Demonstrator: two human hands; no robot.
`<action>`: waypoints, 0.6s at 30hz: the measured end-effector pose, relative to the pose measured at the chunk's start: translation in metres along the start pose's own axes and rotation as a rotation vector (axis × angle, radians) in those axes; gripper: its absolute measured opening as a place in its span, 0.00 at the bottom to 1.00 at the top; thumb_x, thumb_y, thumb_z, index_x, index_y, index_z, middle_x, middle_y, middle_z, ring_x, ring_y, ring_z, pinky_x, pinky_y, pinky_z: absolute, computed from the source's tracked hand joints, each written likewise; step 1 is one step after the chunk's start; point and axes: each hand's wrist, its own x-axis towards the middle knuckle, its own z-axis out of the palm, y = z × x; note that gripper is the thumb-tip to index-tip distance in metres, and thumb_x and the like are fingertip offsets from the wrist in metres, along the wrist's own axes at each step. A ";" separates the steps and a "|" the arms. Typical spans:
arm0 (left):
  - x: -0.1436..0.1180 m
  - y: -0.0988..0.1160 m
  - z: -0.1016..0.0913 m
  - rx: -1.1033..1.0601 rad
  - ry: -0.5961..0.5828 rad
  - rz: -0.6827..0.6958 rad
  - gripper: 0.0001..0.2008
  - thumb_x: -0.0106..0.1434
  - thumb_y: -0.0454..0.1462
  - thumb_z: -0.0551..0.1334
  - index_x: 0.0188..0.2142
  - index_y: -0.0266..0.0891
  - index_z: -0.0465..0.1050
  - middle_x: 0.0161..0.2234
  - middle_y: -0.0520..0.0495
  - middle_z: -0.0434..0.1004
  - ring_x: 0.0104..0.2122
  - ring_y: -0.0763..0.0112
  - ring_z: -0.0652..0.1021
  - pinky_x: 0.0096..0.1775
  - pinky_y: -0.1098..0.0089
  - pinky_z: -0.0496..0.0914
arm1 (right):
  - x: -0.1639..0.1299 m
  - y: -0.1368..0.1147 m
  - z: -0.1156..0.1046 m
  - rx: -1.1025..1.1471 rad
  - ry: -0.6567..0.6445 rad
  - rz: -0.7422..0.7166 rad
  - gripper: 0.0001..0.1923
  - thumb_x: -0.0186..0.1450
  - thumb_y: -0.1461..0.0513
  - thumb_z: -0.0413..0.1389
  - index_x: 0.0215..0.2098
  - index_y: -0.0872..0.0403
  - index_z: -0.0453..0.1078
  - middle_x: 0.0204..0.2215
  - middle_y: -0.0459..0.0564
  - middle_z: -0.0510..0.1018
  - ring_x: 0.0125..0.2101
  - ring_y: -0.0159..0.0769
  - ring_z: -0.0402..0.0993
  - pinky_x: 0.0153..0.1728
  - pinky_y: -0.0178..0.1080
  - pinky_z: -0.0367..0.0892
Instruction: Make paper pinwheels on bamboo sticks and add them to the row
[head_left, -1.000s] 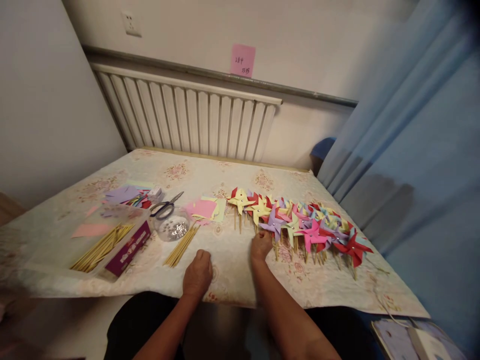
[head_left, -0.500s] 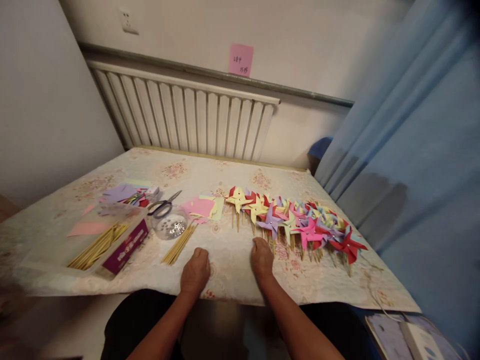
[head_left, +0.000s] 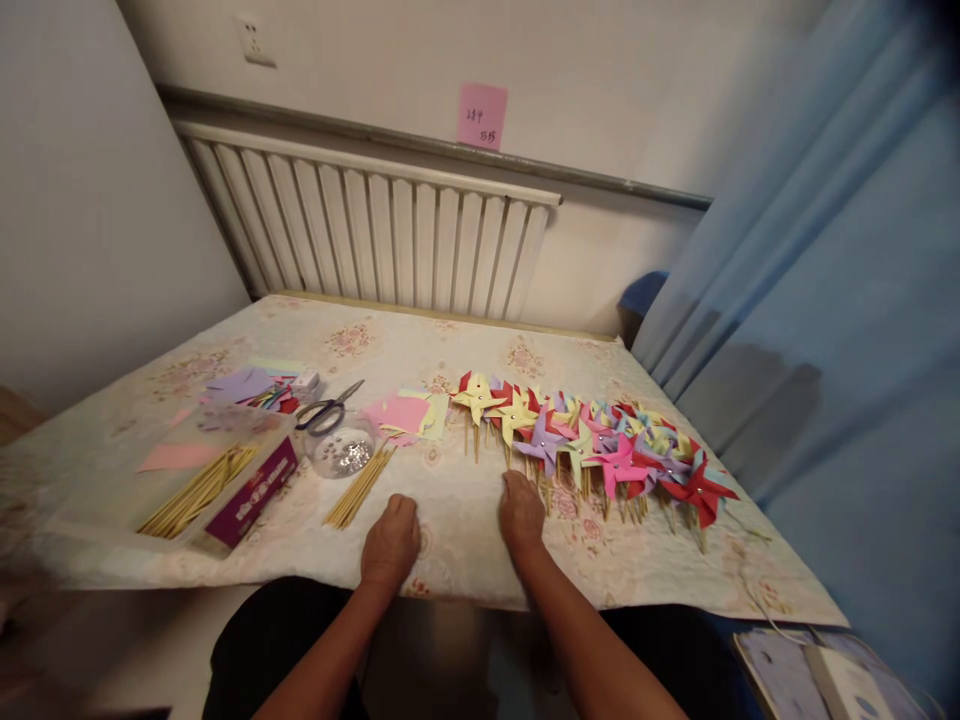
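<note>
I see the pinwheels (head_left: 592, 440) lying in an overlapping row across the right half of the table (head_left: 465, 345), sticks toward me, in yellow, red, purple, pink and green. My right hand (head_left: 520, 515) rests palm down on the cloth with its fingertips just beside the sticks at the near left end of the row; it grasps nothing. My left hand (head_left: 390, 545) lies near the front edge, fingers curled under in a loose fist, empty as far as I can tell.

Left of that hand a bundle of sticks (head_left: 358, 487) lies loose on the cloth. Beyond it stands a clear tub (head_left: 343, 450) with small shiny bits inside, and scissors (head_left: 328, 410) rest just behind the tub. Pink and green paper squares (head_left: 409, 415) sit between the scissors and the row. Further left a purple box (head_left: 251, 492) lies beside more sticks (head_left: 196, 490), with a pink sheet (head_left: 176, 457) and purple paper (head_left: 238, 384) behind.

The table wears a pale floral cloth that hangs over the near edge. A white radiator (head_left: 367, 240) runs along the wall behind it, with a pink note (head_left: 481, 116) stuck above and a socket (head_left: 253, 42) to the upper left. A blue curtain (head_left: 832, 300) fills the right side.
</note>
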 end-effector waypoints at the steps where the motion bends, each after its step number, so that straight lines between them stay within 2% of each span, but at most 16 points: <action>1: 0.000 0.000 0.000 0.000 -0.001 -0.002 0.09 0.68 0.33 0.48 0.35 0.40 0.65 0.38 0.45 0.68 0.35 0.67 0.73 0.37 0.68 0.64 | 0.001 0.000 0.001 0.000 0.006 0.006 0.16 0.67 0.69 0.46 0.46 0.56 0.73 0.44 0.55 0.79 0.44 0.40 0.72 0.46 0.38 0.61; 7: 0.000 0.002 -0.003 0.007 -0.029 -0.025 0.09 0.68 0.33 0.48 0.35 0.40 0.66 0.39 0.45 0.69 0.36 0.67 0.74 0.38 0.68 0.64 | 0.001 0.002 0.005 0.007 0.065 -0.020 0.16 0.66 0.70 0.46 0.44 0.55 0.73 0.42 0.55 0.79 0.42 0.41 0.72 0.45 0.39 0.61; 18: 0.001 0.000 0.001 0.014 -0.018 -0.008 0.10 0.69 0.34 0.47 0.36 0.40 0.66 0.39 0.45 0.68 0.35 0.68 0.74 0.37 0.68 0.64 | 0.001 0.004 0.006 0.047 0.066 -0.016 0.15 0.65 0.70 0.47 0.44 0.57 0.73 0.41 0.56 0.78 0.43 0.40 0.72 0.47 0.39 0.62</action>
